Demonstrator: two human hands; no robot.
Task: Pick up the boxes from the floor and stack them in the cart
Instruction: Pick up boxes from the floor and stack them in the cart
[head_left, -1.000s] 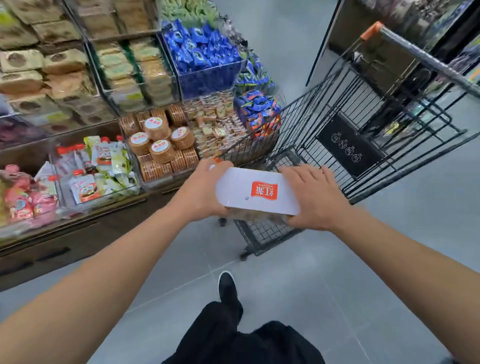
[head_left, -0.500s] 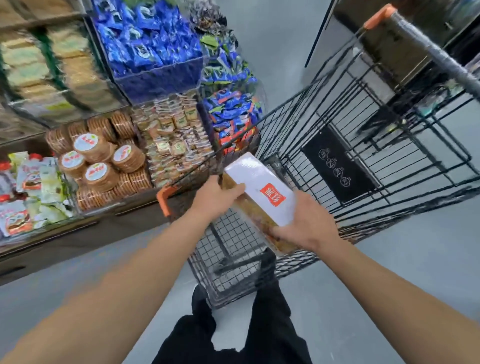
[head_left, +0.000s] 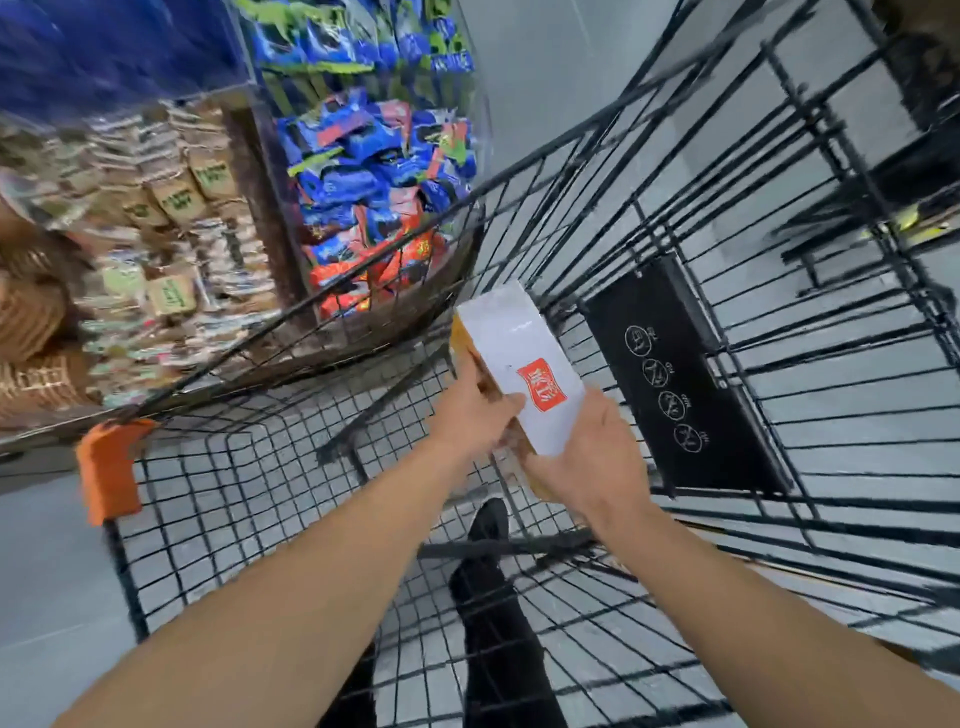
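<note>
A white box (head_left: 519, 364) with a red label and orange-brown sides is held tilted inside the basket of a black wire shopping cart (head_left: 218, 499). My left hand (head_left: 470, 415) grips its left side with the thumb on the white face. My right hand (head_left: 584, 457) grips its near lower end from the right. The box hangs above the cart's mesh floor, not touching it. The basket holds no other box that I can see.
An orange corner guard (head_left: 106, 467) marks the cart's near left corner. A black sign panel (head_left: 675, 384) hangs on the far cart wall. Shelves of packaged snacks (head_left: 363, 171) stand close to the cart's left. My dark trouser leg and shoe (head_left: 488, 587) show through the mesh.
I have leaned further over the cart. Both hands have carried the box forward and down into the basket, turning it more lengthwise away from me.
</note>
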